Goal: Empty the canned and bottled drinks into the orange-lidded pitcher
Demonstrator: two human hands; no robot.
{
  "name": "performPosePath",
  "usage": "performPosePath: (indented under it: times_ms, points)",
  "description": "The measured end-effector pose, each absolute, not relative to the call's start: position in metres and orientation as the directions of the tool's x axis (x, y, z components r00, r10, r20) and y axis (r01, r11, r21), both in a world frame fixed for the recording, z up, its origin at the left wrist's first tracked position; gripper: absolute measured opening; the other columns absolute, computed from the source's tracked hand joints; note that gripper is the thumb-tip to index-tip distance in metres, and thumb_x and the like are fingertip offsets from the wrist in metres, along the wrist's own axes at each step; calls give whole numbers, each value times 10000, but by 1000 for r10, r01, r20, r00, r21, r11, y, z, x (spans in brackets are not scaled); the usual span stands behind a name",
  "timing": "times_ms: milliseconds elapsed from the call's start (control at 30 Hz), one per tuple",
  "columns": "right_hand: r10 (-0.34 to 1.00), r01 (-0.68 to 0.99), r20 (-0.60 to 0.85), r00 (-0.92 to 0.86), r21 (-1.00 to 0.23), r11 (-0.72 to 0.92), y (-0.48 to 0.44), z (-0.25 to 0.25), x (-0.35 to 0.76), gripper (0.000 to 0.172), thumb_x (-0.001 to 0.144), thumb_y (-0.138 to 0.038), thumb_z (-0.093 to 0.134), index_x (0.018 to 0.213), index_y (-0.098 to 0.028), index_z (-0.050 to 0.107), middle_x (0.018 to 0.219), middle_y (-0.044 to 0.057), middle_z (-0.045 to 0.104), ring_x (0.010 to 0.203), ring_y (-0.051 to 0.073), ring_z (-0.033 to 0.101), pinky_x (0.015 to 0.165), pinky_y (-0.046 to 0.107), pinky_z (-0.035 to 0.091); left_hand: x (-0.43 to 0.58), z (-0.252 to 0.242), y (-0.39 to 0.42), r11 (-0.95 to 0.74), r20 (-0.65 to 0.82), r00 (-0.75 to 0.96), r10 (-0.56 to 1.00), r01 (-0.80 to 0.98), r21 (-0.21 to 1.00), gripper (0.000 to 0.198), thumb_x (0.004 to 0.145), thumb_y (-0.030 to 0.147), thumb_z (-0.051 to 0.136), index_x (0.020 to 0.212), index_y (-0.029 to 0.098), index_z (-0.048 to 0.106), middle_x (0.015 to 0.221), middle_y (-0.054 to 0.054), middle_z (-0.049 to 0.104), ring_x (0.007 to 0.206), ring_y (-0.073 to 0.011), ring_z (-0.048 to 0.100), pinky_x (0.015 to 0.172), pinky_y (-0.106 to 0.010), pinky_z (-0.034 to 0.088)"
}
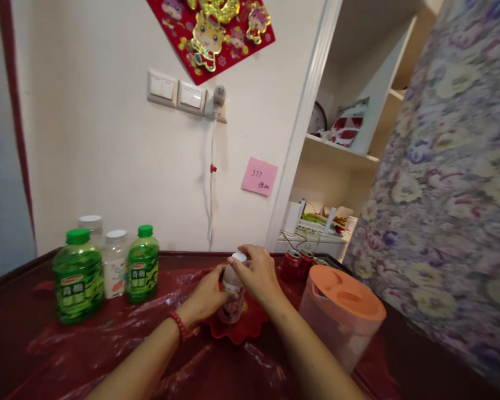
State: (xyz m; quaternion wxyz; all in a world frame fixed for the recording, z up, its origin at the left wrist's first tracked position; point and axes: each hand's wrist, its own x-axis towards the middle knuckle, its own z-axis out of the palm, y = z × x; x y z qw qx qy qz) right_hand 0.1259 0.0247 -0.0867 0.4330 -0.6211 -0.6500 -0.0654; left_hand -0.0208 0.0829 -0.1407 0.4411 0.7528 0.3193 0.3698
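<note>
One printed bottle [233,312] is engaged: your left hand [208,297] grasps its body, your right hand [260,275] grips its white cap [239,256]. You have it upright over the red scalloped dish [227,334] on the counter [425,355] (orange-lidded pitcher [335,330] stands near your right forearm).

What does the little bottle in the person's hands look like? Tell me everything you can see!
The bottle is small and pale, and looks like see-through plastic, with a printed pattern low on its side. It has a white cap on top. It is nearly upright, leaning a little right in the picture, over a red wavy-edged dish. The left hand grips its side, and the right hand is around the cap. Fingers hide some of it.
</note>
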Motion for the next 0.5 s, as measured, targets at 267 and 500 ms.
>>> performPosePath:
  times_ms: [267, 500]
  points:
    - [762, 885, 621, 183, -442, 147, 26, -82, 121, 167, 944, -286, 724, 1062, -174, 685, 1046, 64, 664, 1077, 268, 585, 951, 453, 469, -21, -137, 84, -436, 307, 487, 818, 176, 882, 590, 642, 393, 799, 1164, 175, 632, 1199, -112, 755, 1160, -352, 673, 993, -429, 535]
    - [707, 931, 706, -44, -228, 286, -43, -72, 117, 423, 832, -306, 832, 1190, -184, 642, 1129, 109, 656, 1081, 308, 564, 1010, 513, 424, -20, -141, 95, -459, 329, 498, 802, 161, 874, 606, 633, 449, 816, 1147, 187, 631, 1169, -111, 759, 1132, -362, 683, 993, -440, 538]
